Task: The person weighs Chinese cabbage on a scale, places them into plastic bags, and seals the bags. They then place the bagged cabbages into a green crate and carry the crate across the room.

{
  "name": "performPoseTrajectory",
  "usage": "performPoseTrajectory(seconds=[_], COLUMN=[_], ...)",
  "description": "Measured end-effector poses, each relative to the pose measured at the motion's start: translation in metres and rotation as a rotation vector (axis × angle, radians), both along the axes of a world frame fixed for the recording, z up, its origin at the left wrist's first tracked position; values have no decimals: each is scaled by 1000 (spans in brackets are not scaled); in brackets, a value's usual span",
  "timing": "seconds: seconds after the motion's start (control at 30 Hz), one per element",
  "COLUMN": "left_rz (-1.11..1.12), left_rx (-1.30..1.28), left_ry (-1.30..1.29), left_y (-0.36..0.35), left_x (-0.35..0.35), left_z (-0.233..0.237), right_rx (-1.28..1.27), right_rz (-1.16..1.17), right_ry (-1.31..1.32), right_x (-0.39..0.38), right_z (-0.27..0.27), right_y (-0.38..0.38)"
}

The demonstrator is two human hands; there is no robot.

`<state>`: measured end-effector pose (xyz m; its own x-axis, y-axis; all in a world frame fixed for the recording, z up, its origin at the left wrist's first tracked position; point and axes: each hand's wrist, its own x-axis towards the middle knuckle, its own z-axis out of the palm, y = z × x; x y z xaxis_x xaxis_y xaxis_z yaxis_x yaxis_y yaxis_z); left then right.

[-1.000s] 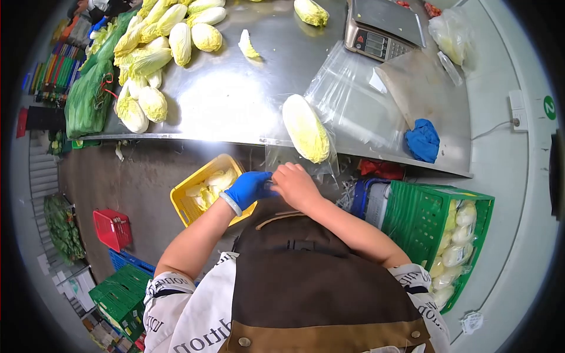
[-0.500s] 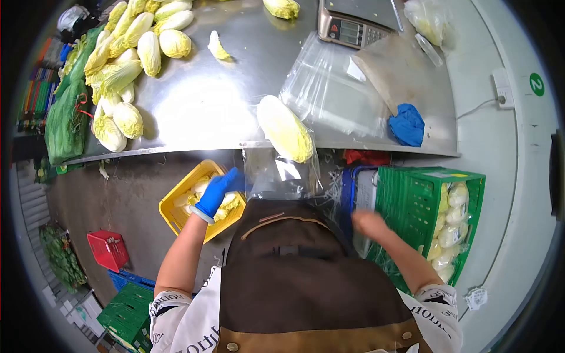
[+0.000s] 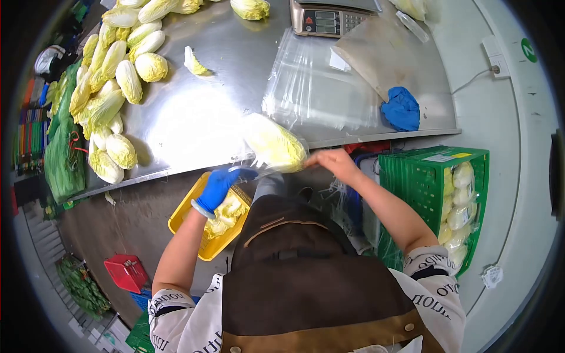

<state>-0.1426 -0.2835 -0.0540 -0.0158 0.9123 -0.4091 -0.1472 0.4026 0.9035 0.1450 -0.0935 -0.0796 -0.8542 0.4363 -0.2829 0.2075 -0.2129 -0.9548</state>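
A pale yellow-green cabbage [image 3: 273, 144] lies in a clear plastic bag at the front edge of the steel table. On its left, my left hand [image 3: 220, 189], in a blue glove, is closed on the near edge of the bag. My bare right hand [image 3: 334, 162] pinches the bag at the cabbage's right end. Flat clear bags [image 3: 321, 82] are spread on the table beyond it.
Several cabbages [image 3: 129, 82] are heaped at the table's left beside green netting [image 3: 62, 153]. A scale [image 3: 329, 20] and a crumpled blue glove [image 3: 401, 109] lie on the right. Below are a yellow basket [image 3: 215, 247] and a green crate [image 3: 412, 182].
My right hand has moved up and left to the cabbage's end and taken the bag. The left hand has moved to the bag's other side. The cabbage has turned more sideways.
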Motion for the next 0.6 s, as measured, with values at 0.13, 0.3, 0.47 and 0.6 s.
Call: performPoseTrajectory(seconds=[0.13, 0.3, 0.47, 0.6], left_rz=[209, 415, 456, 322], left_rx=[-291, -508, -514, -565], left_ry=[-210, -55, -175, -172], left_y=[29, 41, 36, 27], left_x=[-13, 5, -6, -19], left_z=[-44, -101, -123, -136], right_rx=[-401, -357, 318, 782], right_rz=[-346, -410, -661, 80], right_ry=[-247, -405, -361, -370], right_x=[-26, -47, -50, -61], right_z=[-20, -45, -7, 36], right_y=[6, -16, -18, -29])
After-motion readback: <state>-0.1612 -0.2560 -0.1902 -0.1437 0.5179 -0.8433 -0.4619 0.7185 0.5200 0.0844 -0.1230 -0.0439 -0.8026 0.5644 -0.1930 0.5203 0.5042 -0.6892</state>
